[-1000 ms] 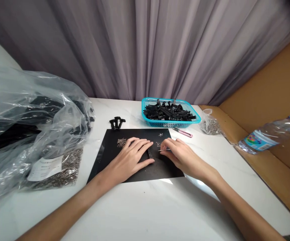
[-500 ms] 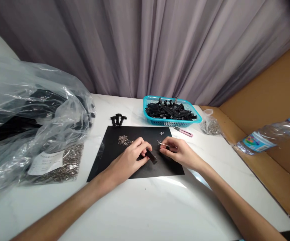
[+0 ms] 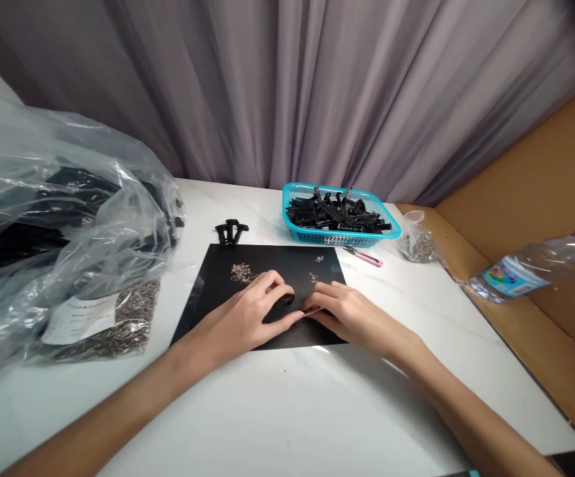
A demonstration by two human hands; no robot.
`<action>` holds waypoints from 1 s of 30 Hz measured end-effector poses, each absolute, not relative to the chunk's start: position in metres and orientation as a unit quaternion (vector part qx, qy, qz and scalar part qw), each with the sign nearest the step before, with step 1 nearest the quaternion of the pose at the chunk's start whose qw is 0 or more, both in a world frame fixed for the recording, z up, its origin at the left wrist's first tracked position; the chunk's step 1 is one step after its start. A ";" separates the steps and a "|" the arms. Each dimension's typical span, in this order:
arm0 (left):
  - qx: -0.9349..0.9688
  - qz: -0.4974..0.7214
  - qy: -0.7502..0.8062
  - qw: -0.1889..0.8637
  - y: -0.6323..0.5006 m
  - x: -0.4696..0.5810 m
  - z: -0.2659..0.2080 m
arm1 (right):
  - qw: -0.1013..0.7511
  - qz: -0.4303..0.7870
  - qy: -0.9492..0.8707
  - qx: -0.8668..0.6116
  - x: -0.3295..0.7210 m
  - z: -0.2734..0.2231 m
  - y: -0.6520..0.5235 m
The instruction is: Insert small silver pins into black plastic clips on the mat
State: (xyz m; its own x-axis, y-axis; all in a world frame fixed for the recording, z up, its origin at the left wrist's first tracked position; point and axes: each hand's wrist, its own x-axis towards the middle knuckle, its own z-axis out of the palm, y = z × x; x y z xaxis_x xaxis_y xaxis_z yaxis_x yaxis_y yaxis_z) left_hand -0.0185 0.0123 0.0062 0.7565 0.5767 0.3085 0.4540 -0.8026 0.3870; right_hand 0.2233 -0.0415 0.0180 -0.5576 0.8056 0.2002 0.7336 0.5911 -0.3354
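My left hand (image 3: 262,305) is closed around a small black plastic piece (image 3: 288,300), mostly hidden by the fingers. The left thumb reaches toward my right hand (image 3: 342,308), whose fingertips pinch a thin, pale stick-like tool (image 3: 313,311). Both hands meet just above a black mat (image 3: 203,291). On the mat, a pile of tiny metal parts (image 3: 241,272) lies beyond my left hand. Two smaller clusters of metal bits, one nearer (image 3: 314,277) and one farther (image 3: 320,259), lie beyond my right hand.
Several black plastic parts (image 3: 230,232) stand behind the mat. A blue basket (image 3: 340,238) holds many black pieces, with a pink-handled cutter (image 3: 367,257) before it. Plastic bags (image 3: 133,218) crowd the left; a bag of metal parts (image 3: 419,245) and a bottle (image 3: 521,275) are right.
My right hand has moved left and slightly nearer, bringing the thin tool to my left hand. The black piece has turned and is now more covered by fingers.
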 end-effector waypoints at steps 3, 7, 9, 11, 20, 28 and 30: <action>0.945 0.174 0.255 0.106 0.013 -0.020 0.009 | 0.214 0.105 -0.859 -0.453 0.226 0.017 -0.037; 0.958 0.139 0.242 0.073 0.014 -0.020 0.014 | 0.295 0.175 -0.814 -0.468 0.232 0.021 -0.031; 0.961 0.132 0.232 0.068 0.015 -0.020 0.016 | 0.316 0.201 -0.801 -0.467 0.234 0.021 -0.028; 0.961 0.137 0.229 0.068 0.016 -0.021 0.017 | 0.331 0.215 -0.793 -0.464 0.235 0.020 -0.025; 0.951 0.150 0.239 0.125 0.019 -0.020 0.019 | 0.372 0.274 -0.715 -0.525 0.235 0.012 -0.023; 0.905 0.192 0.300 0.232 0.021 -0.019 0.009 | 0.390 0.246 -0.729 -0.506 0.235 0.010 -0.023; 0.900 0.200 0.306 0.239 0.021 -0.018 0.006 | 0.395 0.245 -0.728 -0.503 0.233 0.009 -0.024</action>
State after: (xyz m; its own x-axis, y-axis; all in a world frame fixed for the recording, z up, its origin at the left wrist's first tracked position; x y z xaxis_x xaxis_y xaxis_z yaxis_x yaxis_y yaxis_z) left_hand -0.0180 0.0207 0.0058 0.7325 0.6464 0.2135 0.4553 -0.6983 0.5524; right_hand 0.2327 -0.0241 0.0093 -0.1817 0.9265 0.3295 0.5387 0.3741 -0.7549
